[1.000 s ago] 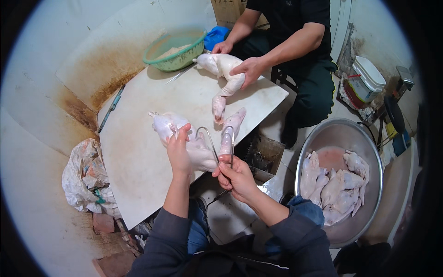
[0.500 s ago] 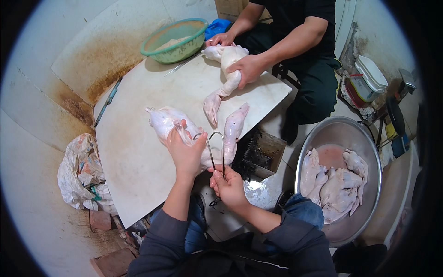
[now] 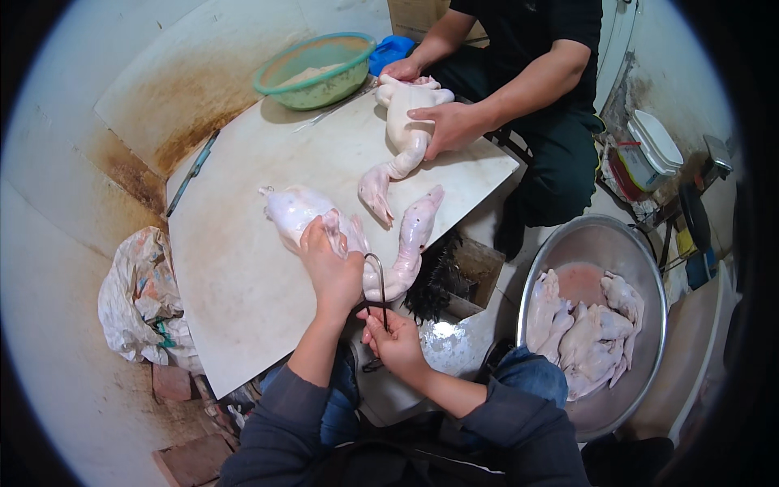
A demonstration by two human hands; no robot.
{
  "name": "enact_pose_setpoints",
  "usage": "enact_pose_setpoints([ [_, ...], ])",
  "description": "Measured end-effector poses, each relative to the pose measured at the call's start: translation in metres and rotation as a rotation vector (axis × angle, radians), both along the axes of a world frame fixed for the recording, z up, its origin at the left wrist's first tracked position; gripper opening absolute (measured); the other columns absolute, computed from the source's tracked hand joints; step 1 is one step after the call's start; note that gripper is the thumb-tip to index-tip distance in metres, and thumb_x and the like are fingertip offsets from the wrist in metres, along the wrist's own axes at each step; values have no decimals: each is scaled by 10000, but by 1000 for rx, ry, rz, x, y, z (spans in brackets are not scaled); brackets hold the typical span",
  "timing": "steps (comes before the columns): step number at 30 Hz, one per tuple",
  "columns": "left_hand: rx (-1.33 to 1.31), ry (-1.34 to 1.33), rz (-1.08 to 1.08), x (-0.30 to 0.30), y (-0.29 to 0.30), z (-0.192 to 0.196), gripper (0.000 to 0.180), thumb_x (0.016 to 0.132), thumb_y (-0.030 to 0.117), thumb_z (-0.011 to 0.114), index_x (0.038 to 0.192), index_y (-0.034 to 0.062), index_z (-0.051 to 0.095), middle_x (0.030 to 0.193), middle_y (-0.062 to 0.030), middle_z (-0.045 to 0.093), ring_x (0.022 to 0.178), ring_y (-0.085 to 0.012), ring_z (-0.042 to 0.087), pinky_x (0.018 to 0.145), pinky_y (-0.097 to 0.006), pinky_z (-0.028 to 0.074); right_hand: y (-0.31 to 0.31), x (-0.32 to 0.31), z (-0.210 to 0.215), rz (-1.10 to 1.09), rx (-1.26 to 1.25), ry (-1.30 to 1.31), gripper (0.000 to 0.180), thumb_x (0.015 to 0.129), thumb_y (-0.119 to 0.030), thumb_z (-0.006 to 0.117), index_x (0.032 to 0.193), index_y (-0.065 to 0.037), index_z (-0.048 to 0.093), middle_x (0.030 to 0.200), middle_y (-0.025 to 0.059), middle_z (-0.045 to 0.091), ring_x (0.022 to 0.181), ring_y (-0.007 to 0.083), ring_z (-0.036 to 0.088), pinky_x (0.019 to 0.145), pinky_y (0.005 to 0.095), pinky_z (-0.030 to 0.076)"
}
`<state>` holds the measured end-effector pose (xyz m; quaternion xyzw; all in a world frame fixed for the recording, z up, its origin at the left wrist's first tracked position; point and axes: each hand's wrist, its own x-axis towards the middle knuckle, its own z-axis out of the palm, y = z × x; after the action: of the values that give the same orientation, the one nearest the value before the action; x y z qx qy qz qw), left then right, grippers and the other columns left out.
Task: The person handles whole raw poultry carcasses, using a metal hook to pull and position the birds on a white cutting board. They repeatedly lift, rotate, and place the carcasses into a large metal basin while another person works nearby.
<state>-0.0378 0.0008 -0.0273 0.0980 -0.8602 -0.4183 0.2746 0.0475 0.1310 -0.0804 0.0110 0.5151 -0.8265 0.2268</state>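
Plucked bird carcass [image 3: 324,223], pale, smooth and limp, lying on flat white table [image 3: 235,276], neck dangling over near edge. Left hand [image 3: 331,261] pressed on top, fingers wrapped around it. Right hand [image 3: 392,337] fingers clamped on thin curved metal tool [image 3: 378,280].
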Motion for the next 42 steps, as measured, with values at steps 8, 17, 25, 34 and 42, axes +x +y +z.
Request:
enact_pose_setpoints([
  [8,986,112,-6,4,-26,-16,636,704,-161,500,1320,-9,546,1320,-110,560,1189,-176,550,1035,-287,428,11,-19,3,-121,278,161,294,1092,-179,480,1298,23,532,1042,60,560,779,100,590,534,247,557],
  [17,-446,-242,-536,6,21,10,619,828,76,677,1408,34,467,1098,-231,677,1092,-354,652,1236,-547,152,30,-34,-14,-102,-39,230,297,1112,-223,428,1324,-41,529,1123,41,557,939,108,615,617,250,556],
  [25,533,93,-244,-10,9,5,525,888,-2,583,1377,59,399,995,-150,677,791,-234,671,717,-352,533,34,-18,24,-56,270,401,394,1119,-298,410,1118,44,604,1031,91,644,833,117,660,573,259,533],
  [34,687,170,462,-12,-81,-13,605,814,-64,582,1395,13,433,1369,-207,533,1194,-333,569,1055,-452,438,42,8,1,213,350,279,390,1122,-324,377,993,14,520,881,124,670,620,150,674,535,273,531],
  [42,-488,31,-413,16,-34,9,336,757,-94,527,976,50,738,1062,-158,714,1266,-359,565,1214,-547,251,57,-6,13,177,540,367,344,1109,-293,421,996,6,550,741,89,668,522,154,629,494,299,495],
])
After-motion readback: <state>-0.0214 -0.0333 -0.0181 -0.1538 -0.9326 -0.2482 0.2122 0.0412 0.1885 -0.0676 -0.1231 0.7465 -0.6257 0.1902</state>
